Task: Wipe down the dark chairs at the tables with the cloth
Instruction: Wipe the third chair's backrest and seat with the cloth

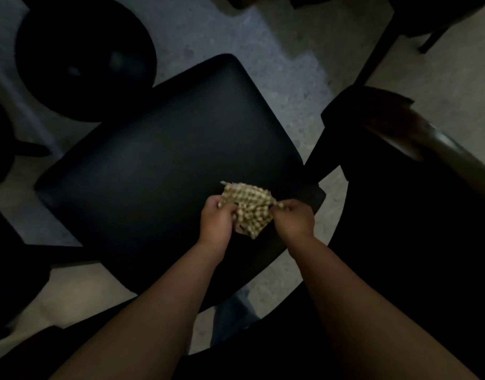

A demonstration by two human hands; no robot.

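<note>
Checked cloth: we hold the cloth (pixel 248 208) stretched and bunched between both hands, above the near right part of the dark chair seat (pixel 164 160); whether it touches the seat we cannot tell.
Step in hand: we judge this to be readying the cloth, refolding or gathering it into a pad, not a wiping stroke.
Left hand: our left hand (pixel 215 222) has its fingers curled round the cloth's left edge, knuckles up, forearm reaching in from the lower left.
Right hand: our right hand (pixel 293 219) pinches the cloth's right corner, fingers closed on it, wrist roughly level with the left.
Chair: the padded seat lies broad and tilted in view, mostly bare ahead of and to the left of our hands.
Next move: we would need one hand to take the folded cloth, press it flat on the seat and sweep across toward the far edge.
Nearby: a round dark stool (pixel 85 56) stands beyond the seat, apart from it, on the pale speckled floor (pixel 298 78).
</note>
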